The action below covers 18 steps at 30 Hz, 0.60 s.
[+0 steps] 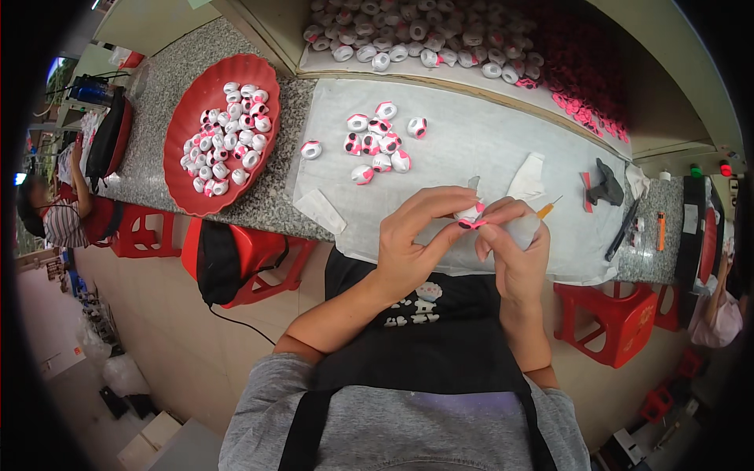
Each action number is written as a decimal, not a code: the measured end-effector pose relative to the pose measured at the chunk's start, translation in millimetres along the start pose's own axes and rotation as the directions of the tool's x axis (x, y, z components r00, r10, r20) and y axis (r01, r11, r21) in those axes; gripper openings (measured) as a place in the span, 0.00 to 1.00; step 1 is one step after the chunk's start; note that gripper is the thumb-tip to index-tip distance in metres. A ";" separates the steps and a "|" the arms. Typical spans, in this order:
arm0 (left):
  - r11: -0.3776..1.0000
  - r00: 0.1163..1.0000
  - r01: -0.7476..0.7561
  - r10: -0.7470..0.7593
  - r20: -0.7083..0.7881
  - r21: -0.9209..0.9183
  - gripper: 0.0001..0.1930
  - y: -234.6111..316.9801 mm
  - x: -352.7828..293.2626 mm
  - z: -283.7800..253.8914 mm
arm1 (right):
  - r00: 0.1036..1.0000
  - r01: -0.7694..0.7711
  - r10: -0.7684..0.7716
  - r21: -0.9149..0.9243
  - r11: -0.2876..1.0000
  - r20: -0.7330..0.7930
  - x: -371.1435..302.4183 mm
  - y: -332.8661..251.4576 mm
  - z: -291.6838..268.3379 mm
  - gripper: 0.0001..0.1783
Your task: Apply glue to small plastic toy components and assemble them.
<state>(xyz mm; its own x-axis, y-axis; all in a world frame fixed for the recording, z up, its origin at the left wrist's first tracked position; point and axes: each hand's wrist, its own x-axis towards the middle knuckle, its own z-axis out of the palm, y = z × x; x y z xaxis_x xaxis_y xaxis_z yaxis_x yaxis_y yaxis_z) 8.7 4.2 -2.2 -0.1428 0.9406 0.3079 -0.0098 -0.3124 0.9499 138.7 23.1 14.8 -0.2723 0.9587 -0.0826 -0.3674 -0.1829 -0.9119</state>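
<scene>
Over the paper-covered bench, my left hand [412, 239] pinches a small white plastic piece [470, 212] with pink on it. The fingertips of my right hand [518, 255] meet it and press at a small pink part [473, 224] on its lower side. A translucent squeeze bottle [524, 229] with an orange-based needle tip sits in my right hand, its needle pointing up and right. Farther left, a loose group of white, pink and black pieces [371, 144] lies on the white paper [455, 133].
A red scalloped tray [177, 149] full of similar pieces stands at the left. The shelf [440, 78] behind holds heaps of white pieces and pink parts. Right lie a dark lump [605, 184] and an orange pen-like stick [661, 231]. Red stools [620, 326] stand below; other people sit nearby.
</scene>
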 end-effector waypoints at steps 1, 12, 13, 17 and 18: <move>0.999 1.000 -0.016 0.016 0.003 0.032 0.13 0.5 0.2 0.1 | 1.000 0.011 -0.011 -0.009 1.000 -0.021 -0.1 0.9 0.6 0.04; 0.925 0.981 0.175 -0.133 0.143 -0.337 0.12 5.8 -2.4 -9.5 | 0.990 0.130 -0.136 -0.110 0.985 -0.047 -1.5 4.8 1.6 0.12; 0.899 0.974 0.211 -0.162 0.157 -0.384 0.12 6.4 -2.7 -9.6 | 0.996 0.093 -0.093 -0.054 0.994 -0.001 -1.3 1.5 2.4 0.13; 0.907 0.972 0.177 -0.101 0.210 -0.383 0.13 3.6 -3.9 -14.3 | 0.990 -0.027 0.039 -0.088 0.996 0.135 -2.6 -1.2 -0.1 0.17; 0.914 0.969 0.179 -0.100 0.226 -0.363 0.13 3.7 -3.6 -14.9 | 0.990 -0.013 0.024 -0.074 0.997 0.140 -1.5 0.2 0.1 0.17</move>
<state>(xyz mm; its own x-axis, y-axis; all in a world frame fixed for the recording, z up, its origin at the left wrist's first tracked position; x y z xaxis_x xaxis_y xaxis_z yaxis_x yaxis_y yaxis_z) -5.5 -2.3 -0.6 0.0863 0.9727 0.2154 -0.3937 -0.1653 0.9043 139.0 21.5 14.8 -0.4028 0.9141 -0.0470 -0.2972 -0.1792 -0.9379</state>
